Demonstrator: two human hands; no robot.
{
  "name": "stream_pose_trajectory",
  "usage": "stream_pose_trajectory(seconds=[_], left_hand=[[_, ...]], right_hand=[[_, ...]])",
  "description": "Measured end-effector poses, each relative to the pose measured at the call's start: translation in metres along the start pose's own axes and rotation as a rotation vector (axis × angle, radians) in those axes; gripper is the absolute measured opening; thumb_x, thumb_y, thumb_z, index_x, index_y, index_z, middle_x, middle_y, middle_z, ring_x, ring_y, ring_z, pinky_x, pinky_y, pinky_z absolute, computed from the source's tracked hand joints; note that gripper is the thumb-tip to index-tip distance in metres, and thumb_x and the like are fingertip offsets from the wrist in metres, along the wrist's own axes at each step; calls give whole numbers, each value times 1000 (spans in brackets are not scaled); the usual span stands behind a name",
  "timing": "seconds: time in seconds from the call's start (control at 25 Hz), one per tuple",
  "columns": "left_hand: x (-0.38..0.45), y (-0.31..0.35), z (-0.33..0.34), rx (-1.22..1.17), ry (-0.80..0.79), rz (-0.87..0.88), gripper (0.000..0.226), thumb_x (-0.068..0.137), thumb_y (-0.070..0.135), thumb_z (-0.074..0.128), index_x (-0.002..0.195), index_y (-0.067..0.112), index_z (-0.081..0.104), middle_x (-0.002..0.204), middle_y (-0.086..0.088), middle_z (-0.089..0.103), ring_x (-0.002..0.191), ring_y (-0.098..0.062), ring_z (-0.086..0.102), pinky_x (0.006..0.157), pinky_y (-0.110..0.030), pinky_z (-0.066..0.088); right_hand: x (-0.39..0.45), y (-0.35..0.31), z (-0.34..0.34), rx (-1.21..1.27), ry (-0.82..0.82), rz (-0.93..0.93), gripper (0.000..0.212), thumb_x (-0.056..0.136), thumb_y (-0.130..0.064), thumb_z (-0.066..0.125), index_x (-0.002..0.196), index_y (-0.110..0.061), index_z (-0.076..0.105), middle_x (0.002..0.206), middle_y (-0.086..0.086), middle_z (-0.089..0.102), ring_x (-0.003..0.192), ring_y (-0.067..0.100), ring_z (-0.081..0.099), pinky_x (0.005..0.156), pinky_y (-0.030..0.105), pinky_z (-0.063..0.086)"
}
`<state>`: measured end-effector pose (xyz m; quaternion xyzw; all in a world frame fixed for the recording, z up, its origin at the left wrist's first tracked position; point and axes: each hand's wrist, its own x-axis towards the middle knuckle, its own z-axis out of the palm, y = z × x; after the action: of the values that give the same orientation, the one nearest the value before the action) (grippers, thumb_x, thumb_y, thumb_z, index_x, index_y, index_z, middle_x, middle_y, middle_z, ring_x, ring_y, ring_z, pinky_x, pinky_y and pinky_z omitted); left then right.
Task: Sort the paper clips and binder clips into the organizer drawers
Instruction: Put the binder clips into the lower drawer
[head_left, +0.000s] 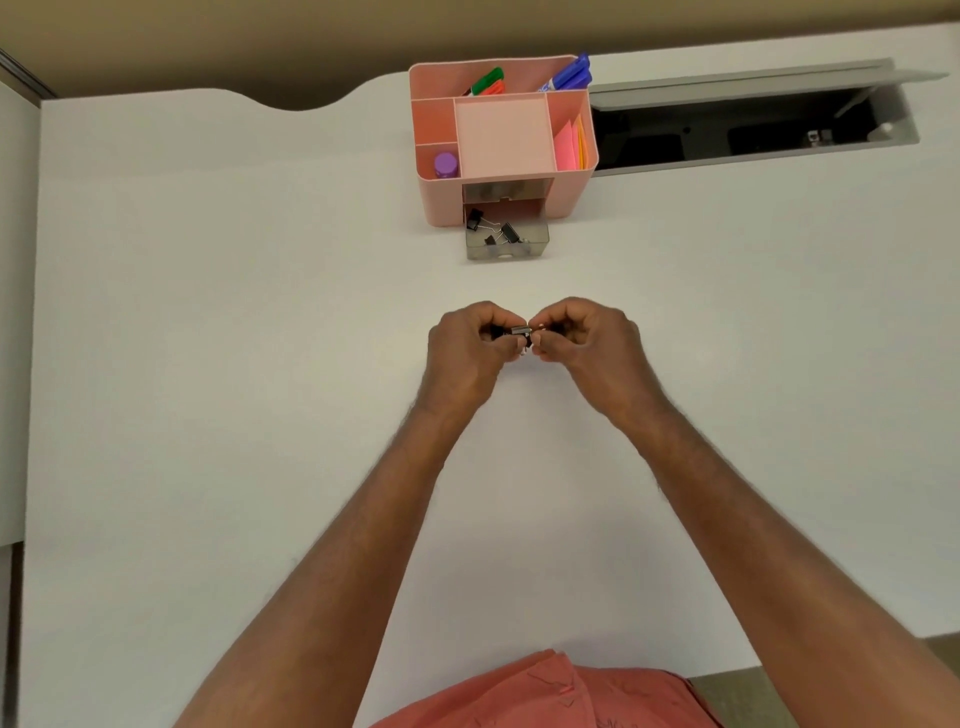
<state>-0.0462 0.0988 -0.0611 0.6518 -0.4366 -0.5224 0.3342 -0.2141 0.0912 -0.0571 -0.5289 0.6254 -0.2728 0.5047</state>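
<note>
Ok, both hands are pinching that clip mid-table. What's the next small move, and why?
Probably carry the black binder clip forward and drop it into the open lower drawer of the pink organizer. Both the left hand and the right hand pinch it, and that drawer already holds other binder clips.

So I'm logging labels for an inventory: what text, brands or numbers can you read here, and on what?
None can be read.
Blue markers in the pink organizer: white print on the barrel, too blurred to read.
Nothing else shows lettering.
</note>
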Motion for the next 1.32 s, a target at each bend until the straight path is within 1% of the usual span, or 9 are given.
stream_pose_trajectory(seconds=[0.24,0.4,0.52,0.6,0.8,0.96,1.08,1.2,1.32], left_hand=[[41,22,-19,-295,110,-38,15,85,-5,71,96,5,75,85,-10,75,77,-18,73,78,-28,61],[81,42,-19,316,238,261,22,86,2,63,95,18,75,90,6,73,81,-10,66,73,-17,54],[106,45,-10,651,220,375,25,86,4,50,96,16,69,96,1,69,85,-16,60,68,-27,48],[115,39,-3,781,219,397,20,89,7,50,97,14,67,98,-4,68,84,-19,59,68,-29,49],[123,31,3,880,244,472,13,87,5,58,96,12,65,99,-8,68,83,-25,62,70,-40,59],[117,31,-3,771,267,483,18,90,9,54,99,15,69,103,0,69,83,-13,56,64,-18,41],[104,30,-9,590,324,460,14,92,9,59,100,16,69,101,2,69,86,-10,60,72,-21,49],[98,28,-15,292,423,309,3,91,14,65,92,17,65,92,7,67,79,-11,62,69,-18,50],[103,24,-22,177,508,175,9,89,21,68,88,20,59,85,12,64,81,-11,64,69,-16,51]], right_hand=[[42,-22,-6,156,39,49,11,90,-5,73,91,-16,74,86,6,76,79,20,78,83,37,64],[64,-28,-9,34,129,14,10,92,-6,72,93,-17,73,87,2,75,79,14,77,82,32,64],[76,-33,-9,-218,165,-97,11,94,-12,70,97,-23,71,88,-10,73,82,5,72,79,18,58],[82,-36,-8,-369,180,-171,12,95,-15,70,102,-24,70,94,-13,70,86,2,67,81,11,54],[98,-38,-8,-484,200,-265,14,95,-14,70,106,-21,71,101,-7,73,90,5,66,83,18,55],[110,-42,-2,-537,191,-297,14,95,-13,68,106,-20,70,103,-4,74,93,13,68,85,32,59],[116,-43,9,-626,155,-302,14,97,-12,64,106,-21,69,104,-1,74,93,19,67,83,39,60],[120,-44,20,-672,132,-328,14,98,-12,61,107,-21,68,106,0,73,93,19,66,82,40,60],[122,-41,22,-634,118,-338,20,98,-10,60,112,-20,67,113,1,72,100,19,66,86,38,59]])
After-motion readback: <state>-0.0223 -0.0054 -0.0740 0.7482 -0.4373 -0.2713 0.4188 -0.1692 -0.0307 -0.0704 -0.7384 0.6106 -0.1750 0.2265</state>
